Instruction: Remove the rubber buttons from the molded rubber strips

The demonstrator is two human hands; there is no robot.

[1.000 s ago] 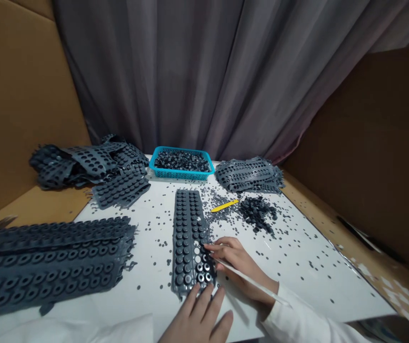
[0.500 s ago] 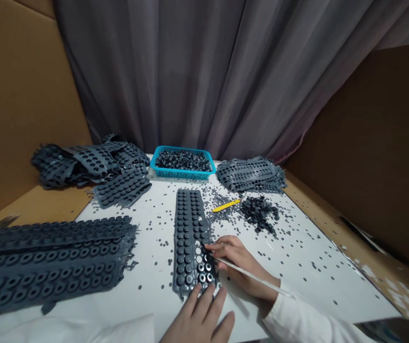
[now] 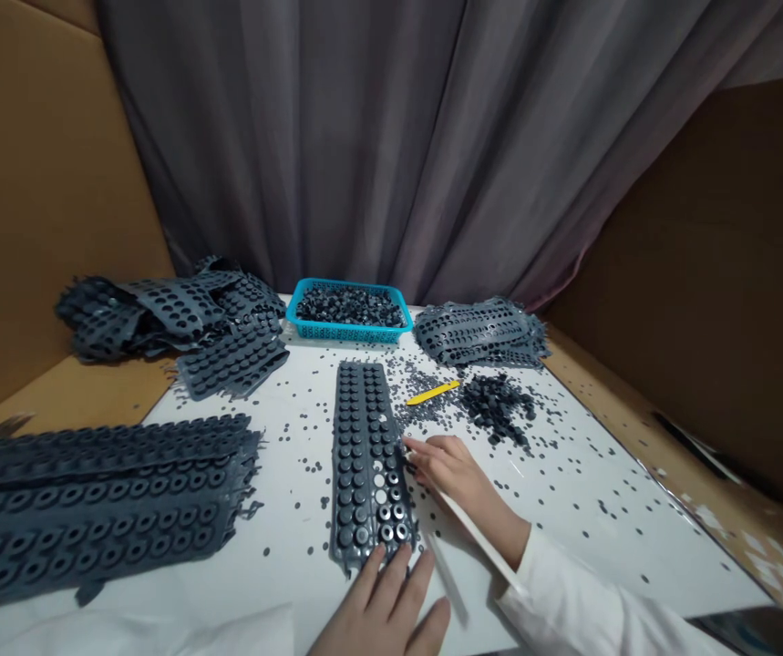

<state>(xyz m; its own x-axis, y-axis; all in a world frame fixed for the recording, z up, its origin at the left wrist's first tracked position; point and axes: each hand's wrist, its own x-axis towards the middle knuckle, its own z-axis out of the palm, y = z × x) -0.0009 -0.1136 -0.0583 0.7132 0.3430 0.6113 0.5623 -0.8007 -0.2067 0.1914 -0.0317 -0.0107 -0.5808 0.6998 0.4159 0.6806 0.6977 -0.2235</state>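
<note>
A dark grey rubber strip (image 3: 350,446) with rows of round studs lies lengthwise in front of me. At its near end, several studs in the right-hand rows show open holes or white tops. My left hand (image 3: 391,601) rests with fingers spread, the fingertips on the strip's near edge. Beside the strip's right edge, my right hand (image 3: 449,469) is closed on a slim white stick (image 3: 477,533), which slants back toward my sleeve. The stick's front tip is hidden by the fingers.
Behind the strip stands a blue basket (image 3: 350,333) of small black pieces. A yellow tool (image 3: 433,394) lies near a pile of black pieces (image 3: 497,408). Stacked rubber strips (image 3: 97,510) lie left, others (image 3: 172,310) behind, and more (image 3: 479,333) at back right. Tiny discs litter the white tabletop (image 3: 569,547).
My right hand has moved slightly away from me and to the right, off the strip's studs to its edge. The stick has turned more steeply toward me. My left hand stays put.
</note>
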